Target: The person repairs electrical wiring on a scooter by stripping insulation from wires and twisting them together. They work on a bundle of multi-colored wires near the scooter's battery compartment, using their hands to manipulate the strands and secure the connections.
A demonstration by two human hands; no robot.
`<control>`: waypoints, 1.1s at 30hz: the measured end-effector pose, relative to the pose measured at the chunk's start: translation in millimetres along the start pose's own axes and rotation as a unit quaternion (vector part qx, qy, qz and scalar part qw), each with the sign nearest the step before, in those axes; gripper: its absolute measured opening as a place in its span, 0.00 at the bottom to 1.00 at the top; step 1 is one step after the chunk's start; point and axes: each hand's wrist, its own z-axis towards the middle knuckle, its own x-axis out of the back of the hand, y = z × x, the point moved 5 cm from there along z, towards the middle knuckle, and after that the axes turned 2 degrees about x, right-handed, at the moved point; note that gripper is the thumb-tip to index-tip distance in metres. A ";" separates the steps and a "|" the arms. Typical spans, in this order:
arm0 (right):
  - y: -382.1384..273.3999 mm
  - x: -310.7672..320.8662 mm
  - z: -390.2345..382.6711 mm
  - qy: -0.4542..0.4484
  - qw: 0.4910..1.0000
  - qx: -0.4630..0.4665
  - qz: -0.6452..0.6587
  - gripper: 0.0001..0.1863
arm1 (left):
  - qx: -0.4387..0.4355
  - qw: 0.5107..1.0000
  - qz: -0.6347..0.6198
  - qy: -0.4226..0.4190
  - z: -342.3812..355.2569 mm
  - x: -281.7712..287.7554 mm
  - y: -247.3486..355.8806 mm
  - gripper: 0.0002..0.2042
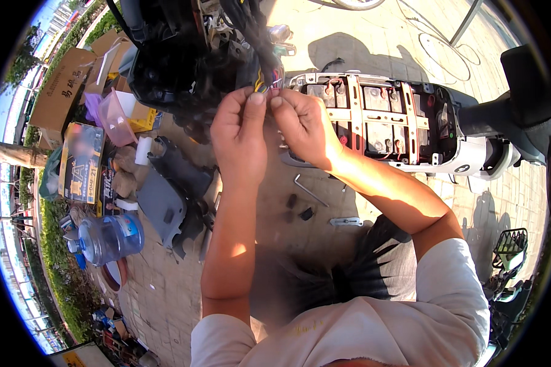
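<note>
Thin wires (259, 81), some yellow, come down from a dark wiring bundle on an electric scooter's opened front end (165, 67). My left hand (240, 125) pinches these wires between thumb and curled fingers. Right beside it, almost touching, my right hand (305, 121) pinches too, at reddish wire ends (275, 88). The exact ends inside the fingertips are hidden. To the right of my hands lies the scooter's open battery bay (373, 116), where several batteries sit under a metal frame.
On the paving below my hands lie a hex key (311, 191), a folding knife or cutter (346, 221) and a small black piece (306, 213). At left are grey plastic panels (162, 199), a large water bottle (111, 238), a pink bin (117, 116) and cardboard boxes (61, 92).
</note>
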 end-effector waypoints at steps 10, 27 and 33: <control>5.5 -1.1 -2.1 0.003 1.000 0.003 -0.005 0.11 | -0.008 1.000 -0.007 -0.006 -0.8 1.4 -1.4 0.09; 5.1 -1.4 -3.1 0.017 1.000 0.018 -0.011 0.11 | -0.005 1.000 -0.008 -0.001 -2.5 0.3 -0.7 0.10; 5.0 -0.5 -3.3 0.014 1.000 0.016 -0.011 0.10 | -0.005 1.000 -0.007 0.000 -2.2 -0.9 -0.5 0.10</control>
